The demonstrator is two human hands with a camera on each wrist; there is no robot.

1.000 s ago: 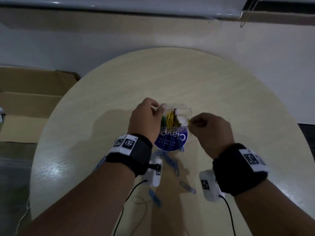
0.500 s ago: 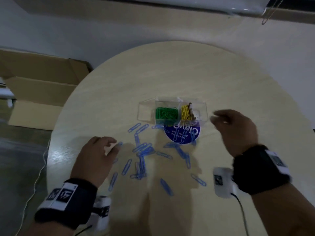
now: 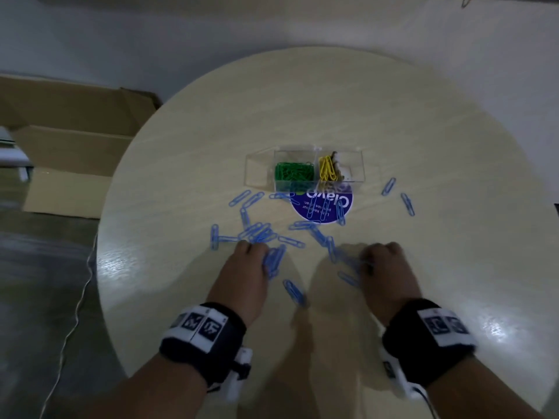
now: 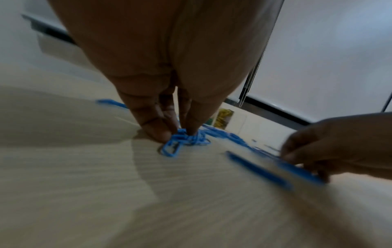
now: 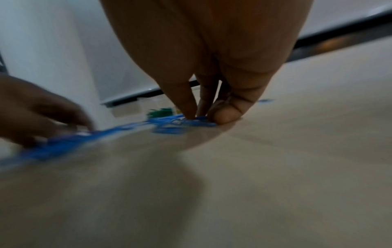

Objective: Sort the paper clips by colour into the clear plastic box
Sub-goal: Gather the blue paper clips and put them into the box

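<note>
The round pale wood-grain table (image 3: 302,95) carries everything. Off its left edge lies flattened brown cardboard (image 3: 72,134), and a thin white cable (image 3: 75,306) trails down the floor beside the table.

Taking the clear plastic box (image 3: 305,169) as the landmark: it sits on the table well beyond both hands, its long axis running left to right. Its left end section looks bare, the middle compartment holds green paper clips (image 3: 293,171), and the one to the right holds yellow paper clips (image 3: 327,168), with some brownish pieces just right of those that are too small to identify. Touching the box's near wall, partly under it, is a round blue sticker (image 3: 322,205) with white lettering.

Blue paper clips (image 3: 257,232) are scattered on the near side of the box, lying flat and pointing every way; two lie apart off its right end, pointing roughly away from the person.

The left hand (image 3: 242,273), near and left of the box, has thumb and fingertips (image 4: 158,132) drawn together, pinching a small bunch of blue clips against the table. The right hand (image 3: 385,270), near and right of the box, likewise closes its fingertips (image 5: 188,112) on blue clips on the tabletop.
</note>
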